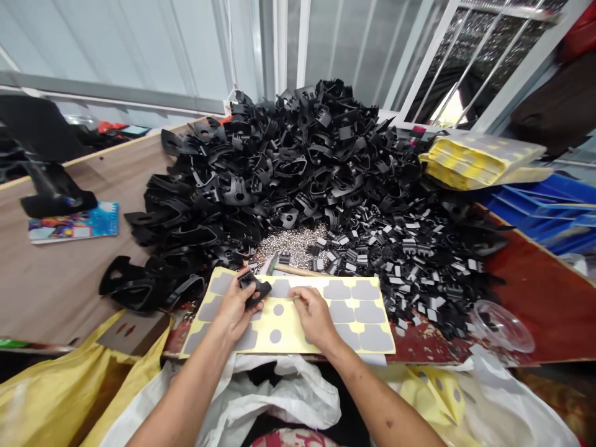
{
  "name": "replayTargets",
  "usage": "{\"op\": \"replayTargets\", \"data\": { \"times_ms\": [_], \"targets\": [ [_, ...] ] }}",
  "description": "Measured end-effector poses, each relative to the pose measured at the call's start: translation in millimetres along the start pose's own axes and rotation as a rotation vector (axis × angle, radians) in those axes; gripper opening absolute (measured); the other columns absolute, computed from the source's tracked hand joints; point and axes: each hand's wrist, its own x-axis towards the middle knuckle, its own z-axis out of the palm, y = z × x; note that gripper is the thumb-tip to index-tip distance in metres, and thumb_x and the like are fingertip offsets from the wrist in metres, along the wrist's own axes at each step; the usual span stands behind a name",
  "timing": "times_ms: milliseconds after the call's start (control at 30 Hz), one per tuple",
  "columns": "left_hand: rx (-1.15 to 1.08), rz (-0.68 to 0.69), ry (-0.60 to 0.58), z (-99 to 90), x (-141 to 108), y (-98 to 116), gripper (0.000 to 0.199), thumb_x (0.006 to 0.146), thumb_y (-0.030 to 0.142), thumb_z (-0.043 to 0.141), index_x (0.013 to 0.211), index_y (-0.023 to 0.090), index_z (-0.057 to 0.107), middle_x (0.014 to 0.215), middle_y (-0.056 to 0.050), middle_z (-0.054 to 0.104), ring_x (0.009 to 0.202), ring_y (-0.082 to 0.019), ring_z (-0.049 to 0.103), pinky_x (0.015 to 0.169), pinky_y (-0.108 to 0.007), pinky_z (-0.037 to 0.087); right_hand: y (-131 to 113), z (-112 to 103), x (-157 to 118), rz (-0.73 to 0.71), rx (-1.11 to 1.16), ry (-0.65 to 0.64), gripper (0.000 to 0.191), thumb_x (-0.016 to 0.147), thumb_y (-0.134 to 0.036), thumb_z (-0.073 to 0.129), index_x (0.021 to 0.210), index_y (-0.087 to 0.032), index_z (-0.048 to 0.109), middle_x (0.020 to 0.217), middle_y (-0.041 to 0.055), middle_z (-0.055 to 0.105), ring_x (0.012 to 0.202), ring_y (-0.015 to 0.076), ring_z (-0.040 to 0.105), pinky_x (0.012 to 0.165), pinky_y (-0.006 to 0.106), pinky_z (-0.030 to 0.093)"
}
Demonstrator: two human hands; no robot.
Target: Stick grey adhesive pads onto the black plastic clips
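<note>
My left hand (234, 311) is closed round a black plastic part (255, 289) with a curved end, raised over the left side of a pale yellow sticker sheet (291, 329). Grey die-cut pieces and round dots cover that sheet, which lies flat at the table's front edge. Above its middle, my right hand (313, 315) has thumb and fingers pinched together; anything between them is too small to make out. A hammer (298, 269) with a wooden handle lies just behind the sheet, beside a heap of small shiny metal pieces (298, 242).
A large pile of black plastic parts (288, 149) rises at the back. Small black clips (410, 248) spread to the right, near a clear plastic bowl (503, 326). Stacked yellow sheets (484, 161) and blue trays (549, 208) stand far right. Yellow sacking (51, 397) hangs front left.
</note>
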Motion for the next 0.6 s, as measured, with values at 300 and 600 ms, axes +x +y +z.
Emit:
{"op": "replayTargets", "data": {
  "times_ms": [300,600],
  "targets": [
    [-0.039,0.015,-0.006,-2.3,-1.6,1.0,0.045,0.076,0.006,0.073,0.114,0.027,0.061,0.098,-0.001,0.063,0.064,-0.014,0.066,0.053,-0.028,0.06,-16.7,-54.4,-0.6,0.113,0.59,-0.519,0.021,0.083,-0.034,0.073,0.098,-0.019,0.069,0.094,0.0049,0.075,0.094,0.0219,0.07,0.091,0.036,0.052],
    [-0.188,-0.141,-0.345,13.6,-76.5,-5.6,0.04,0.088,0.042,0.074,0.124,0.028,0.062,0.1,-0.003,0.066,0.074,-0.017,0.065,0.06,-0.027,0.056,-43.3,-25.6,-14.3,0.008,0.359,0.07,0.017,0.08,-0.018,0.067,0.096,-0.022,0.067,0.085,-0.0004,0.066,0.084,0.0176,0.063,0.084,0.031,0.05]
  ]
}}
